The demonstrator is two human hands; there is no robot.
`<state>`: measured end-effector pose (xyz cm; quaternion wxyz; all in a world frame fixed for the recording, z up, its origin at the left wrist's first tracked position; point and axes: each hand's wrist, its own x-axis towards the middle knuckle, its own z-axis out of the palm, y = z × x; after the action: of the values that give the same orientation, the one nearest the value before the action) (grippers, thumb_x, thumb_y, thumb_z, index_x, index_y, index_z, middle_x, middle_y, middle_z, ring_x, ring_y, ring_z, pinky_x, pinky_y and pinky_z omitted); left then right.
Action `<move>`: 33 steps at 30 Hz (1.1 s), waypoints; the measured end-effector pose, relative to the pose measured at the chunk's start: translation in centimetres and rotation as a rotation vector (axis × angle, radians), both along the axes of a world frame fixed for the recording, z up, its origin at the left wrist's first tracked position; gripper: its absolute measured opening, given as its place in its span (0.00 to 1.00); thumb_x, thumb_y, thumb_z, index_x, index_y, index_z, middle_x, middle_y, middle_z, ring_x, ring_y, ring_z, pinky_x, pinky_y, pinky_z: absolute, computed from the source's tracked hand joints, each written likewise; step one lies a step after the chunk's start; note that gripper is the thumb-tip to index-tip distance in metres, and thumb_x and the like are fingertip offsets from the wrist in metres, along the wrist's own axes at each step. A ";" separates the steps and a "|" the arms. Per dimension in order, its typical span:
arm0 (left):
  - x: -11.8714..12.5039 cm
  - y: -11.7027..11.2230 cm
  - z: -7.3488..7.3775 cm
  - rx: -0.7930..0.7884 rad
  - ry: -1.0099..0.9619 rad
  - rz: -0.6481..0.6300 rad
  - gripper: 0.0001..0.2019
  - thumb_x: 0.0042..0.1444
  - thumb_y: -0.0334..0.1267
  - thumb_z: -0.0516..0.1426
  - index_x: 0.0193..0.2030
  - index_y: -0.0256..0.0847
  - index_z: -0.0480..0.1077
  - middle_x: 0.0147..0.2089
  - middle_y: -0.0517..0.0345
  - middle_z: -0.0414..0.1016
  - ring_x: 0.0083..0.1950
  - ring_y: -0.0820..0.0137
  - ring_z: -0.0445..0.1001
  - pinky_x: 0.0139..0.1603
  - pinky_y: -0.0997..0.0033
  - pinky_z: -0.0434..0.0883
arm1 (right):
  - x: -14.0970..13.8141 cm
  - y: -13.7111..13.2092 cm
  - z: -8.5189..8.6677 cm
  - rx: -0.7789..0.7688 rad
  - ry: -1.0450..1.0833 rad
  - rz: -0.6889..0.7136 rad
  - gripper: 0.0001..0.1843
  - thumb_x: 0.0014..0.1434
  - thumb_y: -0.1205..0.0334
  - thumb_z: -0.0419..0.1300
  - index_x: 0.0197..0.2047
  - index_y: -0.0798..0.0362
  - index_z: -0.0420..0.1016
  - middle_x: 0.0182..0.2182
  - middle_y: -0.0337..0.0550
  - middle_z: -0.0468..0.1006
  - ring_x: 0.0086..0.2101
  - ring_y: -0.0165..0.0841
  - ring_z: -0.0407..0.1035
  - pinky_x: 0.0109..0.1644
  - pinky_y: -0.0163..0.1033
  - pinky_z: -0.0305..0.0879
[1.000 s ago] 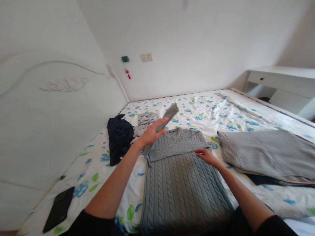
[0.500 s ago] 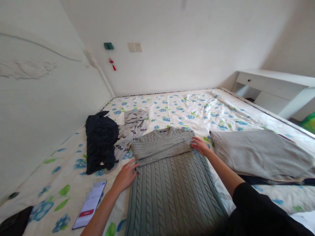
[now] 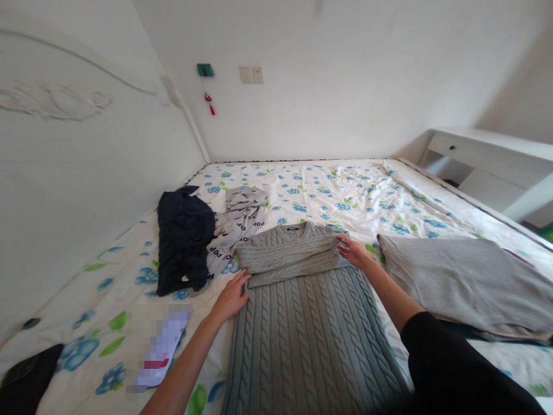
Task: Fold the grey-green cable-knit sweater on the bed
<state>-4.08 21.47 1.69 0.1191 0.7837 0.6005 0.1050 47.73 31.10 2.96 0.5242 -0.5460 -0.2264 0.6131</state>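
We had one grey cable-knit sweater (image 3: 309,340) lying flat at the bottom centre, its long axis running from the collar down the frame, a folded band across its top. Our left hand (image 3: 231,297) lay spread at its left edge; our right hand (image 3: 354,252), fingers spread, touched the band's right end. On the floral bedsheet (image 3: 332,190) lay one crumpled navy garment (image 3: 184,242) and one printed grey cloth (image 3: 237,222) to the left, and one ribbed grey garment (image 3: 462,285) to the right.

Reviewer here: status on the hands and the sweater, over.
Left hand on the left edge of the grey cable-knit sweater; right hand at its upper right edge; both open. Navy garment and grey ribbed garment lie beside it.
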 end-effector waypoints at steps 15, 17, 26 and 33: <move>-2.4 0.0 3.6 -0.279 0.018 -0.032 0.30 0.58 0.49 0.57 0.64 0.39 0.82 0.79 0.39 0.71 0.78 0.47 0.73 0.80 0.50 0.68 | 4.1 -7.8 -1.2 -0.200 -0.079 -0.045 0.03 0.64 0.66 0.67 0.42 0.50 0.81 0.30 0.42 0.80 0.28 0.30 0.74 0.30 0.30 0.70; -2.2 -0.1 3.7 -0.284 0.027 -0.040 0.29 0.57 0.48 0.58 0.63 0.39 0.82 0.79 0.39 0.72 0.77 0.46 0.74 0.80 0.49 0.69 | 3.8 -7.6 -1.8 -0.186 -0.095 -0.061 0.03 0.62 0.65 0.69 0.41 0.51 0.81 0.30 0.42 0.80 0.28 0.30 0.75 0.30 0.30 0.70; -1.6 -0.3 5.6 -0.267 0.146 0.032 0.35 0.67 0.50 0.53 0.76 0.36 0.72 0.87 0.42 0.57 0.84 0.50 0.63 0.83 0.50 0.64 | 5.0 -4.8 -0.6 0.089 -0.136 -0.082 0.15 0.58 0.56 0.70 0.49 0.48 0.89 0.48 0.47 0.87 0.42 0.35 0.80 0.37 0.33 0.73; -0.5 -1.3 5.0 -0.441 0.160 0.035 0.34 0.62 0.47 0.59 0.73 0.37 0.77 0.85 0.40 0.58 0.82 0.45 0.67 0.82 0.49 0.65 | 6.6 -5.8 -3.5 -0.149 -0.589 0.102 0.17 0.59 0.53 0.66 0.46 0.50 0.90 0.40 0.47 0.87 0.35 0.37 0.79 0.33 0.36 0.70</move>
<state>-4.62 20.19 6.66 0.2377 0.7339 0.6300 -0.0890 54.30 25.33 -0.54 0.3630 -0.7252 -0.3501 0.4687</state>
